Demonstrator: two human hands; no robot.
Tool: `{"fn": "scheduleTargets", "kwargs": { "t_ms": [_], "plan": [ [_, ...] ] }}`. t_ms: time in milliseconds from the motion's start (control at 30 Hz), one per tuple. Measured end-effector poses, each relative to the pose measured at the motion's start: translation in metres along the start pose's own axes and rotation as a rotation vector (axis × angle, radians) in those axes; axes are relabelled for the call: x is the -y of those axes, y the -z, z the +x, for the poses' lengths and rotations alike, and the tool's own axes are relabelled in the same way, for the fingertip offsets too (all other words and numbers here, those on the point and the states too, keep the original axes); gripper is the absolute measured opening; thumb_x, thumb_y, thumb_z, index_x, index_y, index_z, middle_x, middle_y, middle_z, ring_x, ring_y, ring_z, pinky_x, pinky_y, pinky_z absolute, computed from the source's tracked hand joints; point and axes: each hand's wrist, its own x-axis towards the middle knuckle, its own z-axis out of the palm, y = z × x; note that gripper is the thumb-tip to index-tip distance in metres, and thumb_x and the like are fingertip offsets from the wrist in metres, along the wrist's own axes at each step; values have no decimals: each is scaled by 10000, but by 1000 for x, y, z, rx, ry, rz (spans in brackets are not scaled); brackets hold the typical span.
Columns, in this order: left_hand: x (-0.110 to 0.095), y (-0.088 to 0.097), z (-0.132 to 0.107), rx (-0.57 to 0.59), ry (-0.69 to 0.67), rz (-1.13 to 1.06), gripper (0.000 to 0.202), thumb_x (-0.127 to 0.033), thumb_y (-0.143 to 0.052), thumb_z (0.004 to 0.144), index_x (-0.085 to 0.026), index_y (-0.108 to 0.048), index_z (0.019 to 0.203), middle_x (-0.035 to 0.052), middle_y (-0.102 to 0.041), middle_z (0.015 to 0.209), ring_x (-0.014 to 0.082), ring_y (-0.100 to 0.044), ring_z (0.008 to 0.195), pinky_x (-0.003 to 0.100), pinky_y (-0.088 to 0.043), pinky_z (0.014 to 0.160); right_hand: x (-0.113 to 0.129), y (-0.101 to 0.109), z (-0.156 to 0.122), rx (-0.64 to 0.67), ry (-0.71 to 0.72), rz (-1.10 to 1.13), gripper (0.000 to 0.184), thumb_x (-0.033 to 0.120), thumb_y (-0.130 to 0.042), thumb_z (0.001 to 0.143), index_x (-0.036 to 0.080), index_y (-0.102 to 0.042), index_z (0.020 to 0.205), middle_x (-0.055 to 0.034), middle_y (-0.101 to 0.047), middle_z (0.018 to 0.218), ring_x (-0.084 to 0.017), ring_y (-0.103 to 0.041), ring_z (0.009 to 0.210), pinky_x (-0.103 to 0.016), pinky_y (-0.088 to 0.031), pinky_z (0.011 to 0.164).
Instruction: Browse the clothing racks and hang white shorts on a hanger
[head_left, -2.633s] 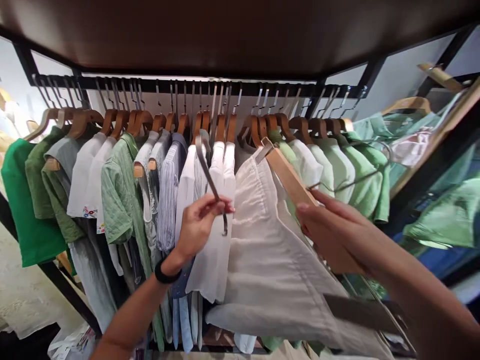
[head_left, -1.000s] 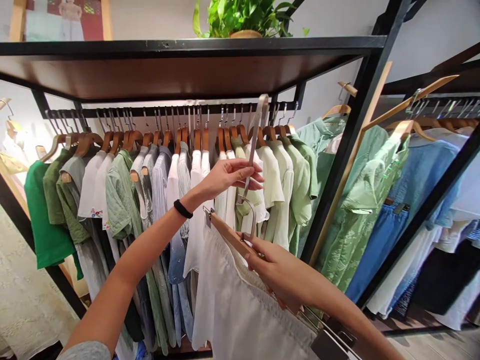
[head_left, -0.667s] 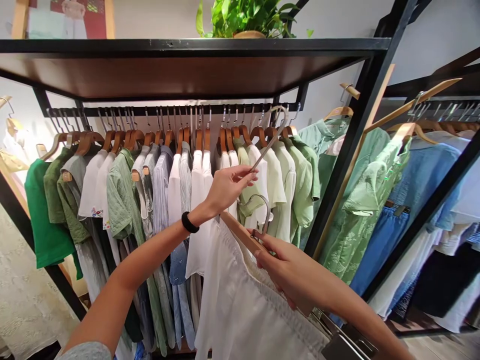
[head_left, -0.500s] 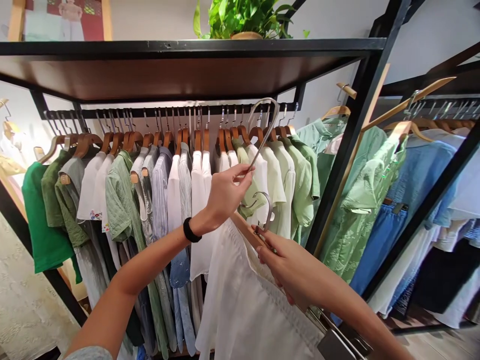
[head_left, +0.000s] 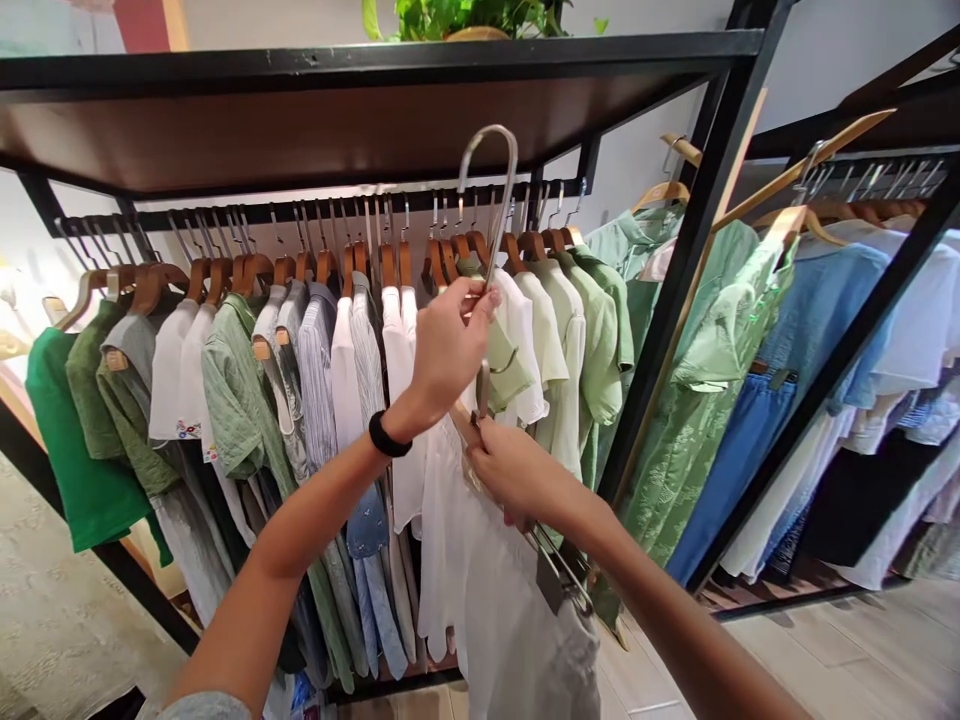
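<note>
Since the steel hook (head_left: pixel 511 200) is thin, the left hand (head_left: pixel 446 350) pinches it with fingertips, and the right hand (head_left: pixel 514 475) pinches the wooden hanger (head_left: pixel 459 420).

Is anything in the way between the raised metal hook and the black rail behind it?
Nothing visible: the metal hook, gripped by the left hand, crosses in front of the black rail with no garment or hanger between them.
</note>
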Motion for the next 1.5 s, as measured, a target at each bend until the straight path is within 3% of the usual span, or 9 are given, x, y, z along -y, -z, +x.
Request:
{"fn": "scheduleTargets", "kwargs": {
  "t_ms": [367,533,667,733,833,967,1200,1333,1500],
  "plan": [
    [12,10,16,107,152,-126,139,-298,-600,928,-160,-604,932,45,-719,816,121,-701,704,202,-561,613,-33,5,24,245,53,293,250,268,-418,927,168,-451,1153,-33,-620,765,-169,-617,589,-265,-476,531],
    [12,11,15,159,160,-150,153,-303,-623,911,-153,-639,937,47,-719,798,120,-688,630,221,-561,587,-43,10,24,-23,224,61,281,356,-500,891,127,-646,961,-101,-678,959,-226,-624,899,-333,-505,798],
    [15,13,19,178,135,-147,194,-339,-628,910,-154,-674,944,60,-728,824,121,-690,655,231,-574,622,-39,39,15,-351,307,256,524,382,-569,875,155,-540,1347,-154,-550,1375,-282,-549,1214,-428,-481,997],
    [15,14,19,183,136,-149,220,-362,-633,906,-152,-687,945,63,-727,826,121,-690,658,231,-578,623,-29,60,16,-482,402,361,528,394,-583,890,199,-529,1377,-132,-519,1419,-277,-518,1267,-440,-475,1023],
    [16,12,20,189,142,-157,253,-386,-637,902,-148,-699,962,67,-727,838,124,-694,667,230,-580,619,-5,84,35,-603,564,466,346,379,-636,880,200,-667,1174,-94,-665,1167,-244,-605,1118,-402,-507,956],
    [20,10,21,156,133,-171,251,-376,-603,924,-152,-705,972,70,-733,901,125,-700,690,238,-588,627,28,92,72,-564,630,538,284,392,-595,919,131,-702,884,-58,-671,780,-167,-631,768,-310,-524,734],
    [32,15,24,95,88,-184,255,-387,-653,872,-138,-674,923,77,-727,886,124,-678,690,251,-585,651,38,83,98,-475,630,731,402,520,-594,903,151,-615,747,-14,-600,639,-120,-581,610,-250,-497,582],
    [63,12,13,1,94,-187,333,-457,-517,940,-148,-638,918,85,-710,970,146,-680,872,284,-561,836,32,85,96,-401,650,905,373,479,-566,933,155,-585,750,-41,-653,739,-126,-639,686,-289,-558,677],
    [147,7,-7,-39,429,-39,372,-406,-337,1006,-162,-609,1075,121,-649,1217,193,-601,1172,332,-461,1039,30,92,94,-333,680,1008,345,468,-575,934,165,-576,769,-64,-691,832,-157,-696,849,-345,-588,818]
  ]
}}
